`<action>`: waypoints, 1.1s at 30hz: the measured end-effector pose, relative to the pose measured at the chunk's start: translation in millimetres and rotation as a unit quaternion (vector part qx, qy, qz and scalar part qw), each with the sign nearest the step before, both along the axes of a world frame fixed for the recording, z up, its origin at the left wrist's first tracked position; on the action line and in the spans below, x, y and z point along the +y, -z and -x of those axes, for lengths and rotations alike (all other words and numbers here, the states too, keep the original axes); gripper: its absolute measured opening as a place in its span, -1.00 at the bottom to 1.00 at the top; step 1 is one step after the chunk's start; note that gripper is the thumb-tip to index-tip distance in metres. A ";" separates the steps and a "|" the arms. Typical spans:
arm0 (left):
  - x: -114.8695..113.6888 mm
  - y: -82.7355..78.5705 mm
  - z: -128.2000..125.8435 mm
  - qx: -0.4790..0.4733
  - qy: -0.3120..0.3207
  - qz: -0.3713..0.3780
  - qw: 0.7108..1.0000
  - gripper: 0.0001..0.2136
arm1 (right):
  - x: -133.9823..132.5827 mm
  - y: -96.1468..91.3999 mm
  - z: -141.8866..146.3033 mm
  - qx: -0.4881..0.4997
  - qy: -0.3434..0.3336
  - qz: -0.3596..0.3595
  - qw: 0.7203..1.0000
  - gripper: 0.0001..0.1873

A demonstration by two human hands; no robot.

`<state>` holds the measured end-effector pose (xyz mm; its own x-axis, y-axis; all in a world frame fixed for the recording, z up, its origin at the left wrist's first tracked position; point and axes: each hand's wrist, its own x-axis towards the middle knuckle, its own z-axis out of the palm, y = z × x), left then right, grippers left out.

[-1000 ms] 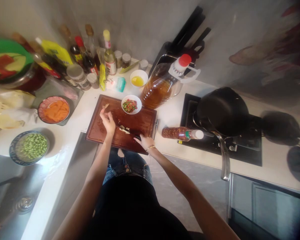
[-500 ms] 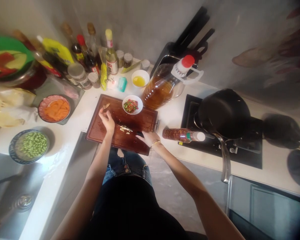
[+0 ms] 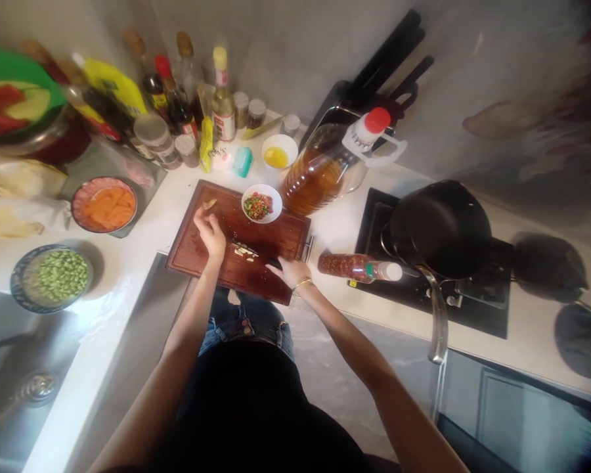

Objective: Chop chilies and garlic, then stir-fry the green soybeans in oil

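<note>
Since a second ago, the right hand [image 3: 291, 272] has shifted slightly away from the near edge of the cutting board [image 3: 232, 222]. The white worktop [image 3: 158, 222] carries that board; a small bowl [image 3: 278, 202] of chopped peppers stands on its far side. The left hand [image 3: 213, 239] has thumb and fingers apart; whether it touches anything, I cannot tell. The right grips a knife [image 3: 274, 265] beside pale chopped pieces [image 3: 240, 250].

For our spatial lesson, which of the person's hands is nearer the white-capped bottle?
Right. The right hand is just left of the white-capped bottle, over the right part of the cutting board; the left hand is farther, over the board's left part.
</note>
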<state>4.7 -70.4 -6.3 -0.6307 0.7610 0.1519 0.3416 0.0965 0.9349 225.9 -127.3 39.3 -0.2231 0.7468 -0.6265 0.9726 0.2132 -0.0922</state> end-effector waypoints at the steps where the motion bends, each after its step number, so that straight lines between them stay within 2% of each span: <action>1: -0.7 0.3 4.1 -0.002 -0.010 0.004 1.000 -0.63 | -0.2 -3.7 1.9 0.007 -0.004 -0.002 1.000 -0.31; 4: -4.8 3.2 11.1 -0.011 -0.022 0.027 0.999 -0.60 | -2.3 -4.8 7.6 0.012 -0.003 0.009 1.000 -0.30; 8: -9.1 6.9 6.4 -0.004 0.019 0.023 1.000 -0.61 | -9.5 10.3 10.5 -0.003 0.015 0.012 1.000 -0.36; 10: -9.1 6.2 5.2 -0.002 0.020 0.012 1.000 -0.60 | -12.4 12.3 10.2 0.000 0.014 0.003 1.000 -0.37; 14: -5.4 1.0 11.8 -0.015 -0.012 0.005 1.000 -0.56 | -9.3 -4.5 9.5 0.008 -0.001 -0.006 1.000 -0.33; 18: -0.7 0.2 14.5 -0.029 -0.007 0.008 1.000 -0.57 | 0.9 -18.8 9.9 0.005 -0.008 0.000 1.000 -0.30; 25: 0.7 7.0 2.1 -0.018 0.032 0.004 0.999 -0.60 | -2.9 1.6 9.4 -0.021 0.015 0.029 0.999 -0.37; 30: 2.0 6.8 10.2 -0.021 0.022 -0.004 1.000 -0.59 | -6.1 -9.7 11.8 0.004 0.009 0.014 1.000 -0.34; 33: -3.3 10.9 12.0 -0.025 0.017 0.012 0.999 -0.58 | -10.3 -6.6 16.2 -0.005 0.013 0.026 1.000 -0.38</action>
<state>-7.4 -73.7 -17.1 -0.6110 0.7851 0.1013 0.2976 0.1092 0.9484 209.8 -137.6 45.9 -0.1974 0.7190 -0.6664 0.9787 0.1834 -0.0920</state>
